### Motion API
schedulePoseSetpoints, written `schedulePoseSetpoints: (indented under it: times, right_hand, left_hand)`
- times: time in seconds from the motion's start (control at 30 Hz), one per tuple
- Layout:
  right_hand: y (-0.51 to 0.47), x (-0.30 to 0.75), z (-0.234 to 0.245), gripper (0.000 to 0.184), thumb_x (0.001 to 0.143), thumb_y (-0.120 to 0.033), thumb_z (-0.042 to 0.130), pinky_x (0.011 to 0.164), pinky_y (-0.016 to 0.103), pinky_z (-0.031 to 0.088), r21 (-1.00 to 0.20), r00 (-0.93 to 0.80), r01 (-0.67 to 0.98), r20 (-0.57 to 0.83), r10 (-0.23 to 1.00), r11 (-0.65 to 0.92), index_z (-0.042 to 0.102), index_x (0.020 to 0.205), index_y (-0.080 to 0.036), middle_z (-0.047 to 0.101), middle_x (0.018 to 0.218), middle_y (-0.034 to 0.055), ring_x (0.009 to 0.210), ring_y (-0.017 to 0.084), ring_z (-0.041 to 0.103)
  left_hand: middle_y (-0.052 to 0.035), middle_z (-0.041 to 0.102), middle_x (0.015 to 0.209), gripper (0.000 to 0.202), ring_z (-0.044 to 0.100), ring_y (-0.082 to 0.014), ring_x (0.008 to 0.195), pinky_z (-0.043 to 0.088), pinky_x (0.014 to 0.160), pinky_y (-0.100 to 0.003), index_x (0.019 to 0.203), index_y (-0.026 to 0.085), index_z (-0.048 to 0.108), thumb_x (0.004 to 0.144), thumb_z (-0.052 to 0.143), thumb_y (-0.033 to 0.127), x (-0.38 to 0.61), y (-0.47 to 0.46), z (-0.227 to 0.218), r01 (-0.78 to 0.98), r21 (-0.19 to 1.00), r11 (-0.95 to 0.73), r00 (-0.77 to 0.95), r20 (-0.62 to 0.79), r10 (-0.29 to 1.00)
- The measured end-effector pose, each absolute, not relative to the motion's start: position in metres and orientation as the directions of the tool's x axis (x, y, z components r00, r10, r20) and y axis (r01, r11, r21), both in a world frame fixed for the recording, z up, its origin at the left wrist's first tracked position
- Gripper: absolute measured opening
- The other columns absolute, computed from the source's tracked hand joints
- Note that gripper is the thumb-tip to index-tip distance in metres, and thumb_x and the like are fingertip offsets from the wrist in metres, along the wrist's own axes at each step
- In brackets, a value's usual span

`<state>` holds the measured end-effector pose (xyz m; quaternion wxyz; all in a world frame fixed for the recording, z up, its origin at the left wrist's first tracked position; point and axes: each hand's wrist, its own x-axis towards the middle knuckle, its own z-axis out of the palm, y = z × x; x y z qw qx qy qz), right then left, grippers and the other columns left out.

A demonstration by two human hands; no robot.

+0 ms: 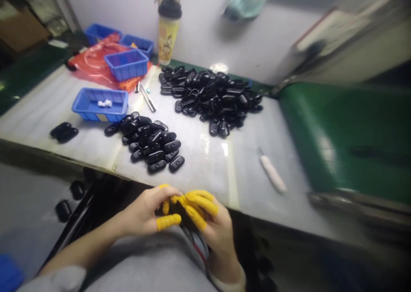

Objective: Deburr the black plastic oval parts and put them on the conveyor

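Observation:
My left hand (144,213) and my right hand (213,227) meet in front of my grey-clothed torso, just below the table's front edge. Yellow finger cots (168,221) cover several fingers, and the fingertips of both hands touch. Whether anything small lies between them is hidden. Nearest my hands is a pile of glossy black oval plastic pieces (149,142) on the white table surface (205,172). A larger pile of the same pieces (208,97) lies behind it. A white-handled tool (272,173) lies to the right.
A blue plastic tray (99,115) holds white bits. Further blue trays (126,65) stand on a red plastic bag (93,61). A metal tool (147,98), a yellow lidded cup (168,41) and a green conveyor belt (340,138) surround the piles. Black pieces (63,210) lie below the front edge.

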<state>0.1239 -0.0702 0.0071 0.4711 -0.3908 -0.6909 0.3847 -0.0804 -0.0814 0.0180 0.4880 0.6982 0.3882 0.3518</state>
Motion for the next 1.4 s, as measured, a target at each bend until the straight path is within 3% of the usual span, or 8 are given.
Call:
schedulePoseSetpoints:
  times: [0.23, 0.33, 0.5, 0.77, 0.9, 1.13, 1.27, 1.4]
  right_hand:
    - [-0.08, 0.12, 0.0, 0.026, 0.079, -0.005, 0.07, 0.068, 0.028, 0.06, -0.927, -0.08, 0.11, 0.352, 0.933, 0.359, 0.072, 0.095, -0.026, 0.07, 0.087, 0.0021, 0.077, 0.016, 0.067]
    - [-0.082, 0.119, -0.003, 0.029, 0.079, -0.003, 0.07, 0.068, 0.027, 0.06, -0.929, -0.088, 0.101, 0.347, 0.934, 0.355, 0.072, 0.097, -0.026, 0.07, 0.089, 0.0022, 0.078, 0.016, 0.067]
    - [-0.083, 0.115, -0.002, 0.031, 0.079, -0.004, 0.07, 0.07, 0.027, 0.059, -0.928, -0.102, 0.094, 0.352, 0.93, 0.361, 0.071, 0.098, -0.028, 0.069, 0.091, 0.0015, 0.08, 0.016, 0.068]
    - [-0.085, 0.12, 0.0, 0.023, 0.086, -0.014, 0.066, 0.073, 0.03, 0.059, -0.938, -0.162, 0.11, 0.31, 0.937, 0.329, 0.071, 0.103, -0.029, 0.071, 0.095, 0.0025, 0.083, 0.018, 0.068]
    - [-0.08, 0.128, 0.003, 0.026, 0.091, -0.013, 0.057, 0.075, 0.028, 0.058, -0.945, -0.279, 0.09, 0.279, 0.919, 0.314, 0.068, 0.108, -0.03, 0.071, 0.098, 0.0011, 0.083, 0.015, 0.069]
    - [-0.069, 0.133, 0.021, 0.016, 0.09, -0.018, 0.063, 0.08, 0.028, 0.057, -0.879, -0.55, 0.17, 0.291, 0.783, 0.446, 0.07, 0.104, -0.022, 0.071, 0.096, 0.0051, 0.089, 0.017, 0.068]
    - [-0.068, 0.132, 0.026, 0.011, 0.09, -0.017, 0.062, 0.079, 0.028, 0.056, -0.858, -0.555, 0.198, 0.299, 0.776, 0.473, 0.068, 0.099, -0.021, 0.071, 0.093, 0.0041, 0.086, 0.016, 0.067]
    - [-0.069, 0.131, 0.024, 0.01, 0.09, -0.017, 0.062, 0.076, 0.028, 0.055, -0.841, -0.541, 0.204, 0.329, 0.774, 0.5, 0.067, 0.097, -0.02, 0.07, 0.089, 0.0036, 0.082, 0.015, 0.066]
  left_hand:
    - [0.0007, 0.059, 0.078, 0.026, 0.055, -0.0089, 0.065, 0.046, 0.061, -0.021, 0.096, 0.018, 0.052, 0.084, 0.068, 0.033, -0.063, -0.086, 0.006, 0.034, 0.99, 0.135, 0.294, -0.138, 0.946]
    - [-0.0001, 0.061, 0.078, 0.027, 0.056, -0.0084, 0.063, 0.047, 0.06, -0.02, 0.094, 0.016, 0.056, 0.081, 0.071, 0.034, -0.058, -0.09, 0.005, -0.056, 0.968, 0.243, 0.331, -0.212, 0.919]
    - [0.0012, 0.061, 0.063, 0.031, 0.054, -0.0074, 0.047, 0.046, 0.048, -0.019, 0.092, 0.015, 0.058, 0.083, 0.069, 0.042, -0.051, -0.094, 0.002, -0.236, 0.89, 0.39, 0.372, -0.288, 0.882]
    - [-0.0036, 0.069, 0.065, 0.028, 0.061, -0.0104, 0.046, 0.048, 0.045, -0.019, 0.085, 0.013, 0.062, 0.081, 0.073, 0.038, -0.052, -0.094, 0.001, -0.378, 0.805, 0.457, 0.441, -0.277, 0.853]
    - [-0.0062, 0.071, 0.066, 0.027, 0.063, -0.012, 0.046, 0.048, 0.044, -0.019, 0.084, 0.011, 0.066, 0.082, 0.072, 0.038, -0.057, -0.093, 0.001, -0.406, 0.792, 0.456, 0.489, -0.234, 0.841]
    - [-0.0059, 0.071, 0.064, 0.029, 0.066, -0.0147, 0.047, 0.044, 0.038, -0.016, 0.086, 0.012, 0.067, 0.083, 0.07, 0.04, -0.06, -0.094, -0.006, -0.419, 0.784, 0.457, 0.567, -0.167, 0.807]
    - [-0.0063, 0.072, 0.064, 0.031, 0.064, -0.0136, 0.044, 0.043, 0.037, -0.016, 0.084, 0.012, 0.067, 0.082, 0.072, 0.042, -0.06, -0.095, -0.006, -0.422, 0.775, 0.471, 0.564, -0.183, 0.805]
    - [-0.007, 0.072, 0.067, 0.035, 0.067, -0.0174, 0.05, 0.051, 0.041, -0.022, 0.085, 0.012, 0.065, 0.077, 0.076, 0.044, -0.064, -0.093, -0.004, -0.376, 0.747, 0.549, 0.62, -0.238, 0.748]
